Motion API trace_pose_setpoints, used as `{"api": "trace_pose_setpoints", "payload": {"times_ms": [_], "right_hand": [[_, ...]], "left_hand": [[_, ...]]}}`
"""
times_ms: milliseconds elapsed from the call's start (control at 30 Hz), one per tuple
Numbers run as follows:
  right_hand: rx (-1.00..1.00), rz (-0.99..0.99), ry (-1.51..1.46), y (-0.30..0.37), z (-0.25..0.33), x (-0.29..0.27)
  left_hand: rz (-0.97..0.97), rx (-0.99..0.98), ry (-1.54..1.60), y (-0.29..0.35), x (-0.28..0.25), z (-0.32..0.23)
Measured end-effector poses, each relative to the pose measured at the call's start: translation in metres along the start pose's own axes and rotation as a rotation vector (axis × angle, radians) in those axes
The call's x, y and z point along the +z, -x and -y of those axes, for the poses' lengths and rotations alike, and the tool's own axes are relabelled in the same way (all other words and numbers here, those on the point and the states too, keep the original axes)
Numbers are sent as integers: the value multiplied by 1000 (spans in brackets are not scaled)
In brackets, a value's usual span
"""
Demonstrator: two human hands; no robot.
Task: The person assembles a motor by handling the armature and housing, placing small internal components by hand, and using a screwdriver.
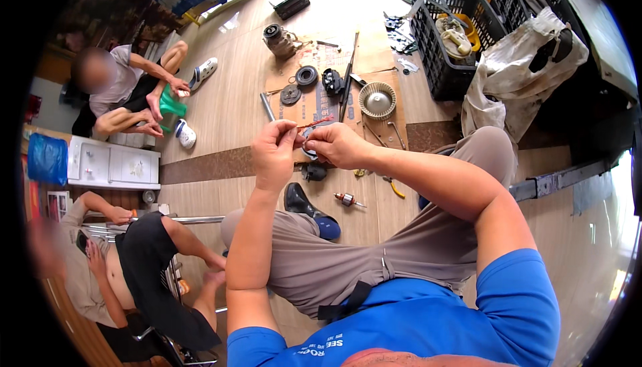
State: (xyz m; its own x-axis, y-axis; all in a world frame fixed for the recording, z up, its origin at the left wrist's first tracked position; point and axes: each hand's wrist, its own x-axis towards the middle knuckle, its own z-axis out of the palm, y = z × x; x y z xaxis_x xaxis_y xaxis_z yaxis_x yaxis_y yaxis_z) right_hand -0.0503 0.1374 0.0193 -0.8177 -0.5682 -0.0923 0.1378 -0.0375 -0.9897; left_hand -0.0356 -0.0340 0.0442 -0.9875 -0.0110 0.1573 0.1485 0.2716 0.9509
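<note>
Both my hands are raised close together over a sheet of flattened cardboard [321, 59]. My left hand [273, 150] pinches a twisted red wire [315, 124], which sticks out to the right. Beside it, my right hand [341, 146] has its fingers pressed together; what they grip is too small to make out. Beyond my hands lie a round fan wheel [378, 100], a black ring [306, 75], a dark disc [291, 94] and a black motor part [332, 81]. A motor armature [346, 199] rests on the floor nearer to me.
Pliers with a yellow handle [396, 188] lie near my right knee. A metal cylinder-shaped unit [279, 41] stands farther off. Black crates [455, 39] with tools and a stained cloth [525, 66] are at the right. Two people sit at the left, one by a white cabinet [114, 163].
</note>
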Motion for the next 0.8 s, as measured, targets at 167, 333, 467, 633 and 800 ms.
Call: {"api": "trace_pose_setpoints", "payload": {"times_ms": [167, 333, 467, 633, 800], "right_hand": [[-332, -49, 659, 1, 21, -16], [-490, 47, 905, -3, 48, -49], [-403, 160, 768, -7, 51, -68], [-449, -272, 738, -8, 44, -66], [-637, -246, 1116, 10, 66, -67]], "left_hand": [[7, 171, -405, 0, 0, -8], [191, 327, -451, 4, 2, -17], [338, 43, -61, 10, 5, -16], [260, -74, 145, 4, 0, -7], [202, -36, 52, 0, -5, -4]]}}
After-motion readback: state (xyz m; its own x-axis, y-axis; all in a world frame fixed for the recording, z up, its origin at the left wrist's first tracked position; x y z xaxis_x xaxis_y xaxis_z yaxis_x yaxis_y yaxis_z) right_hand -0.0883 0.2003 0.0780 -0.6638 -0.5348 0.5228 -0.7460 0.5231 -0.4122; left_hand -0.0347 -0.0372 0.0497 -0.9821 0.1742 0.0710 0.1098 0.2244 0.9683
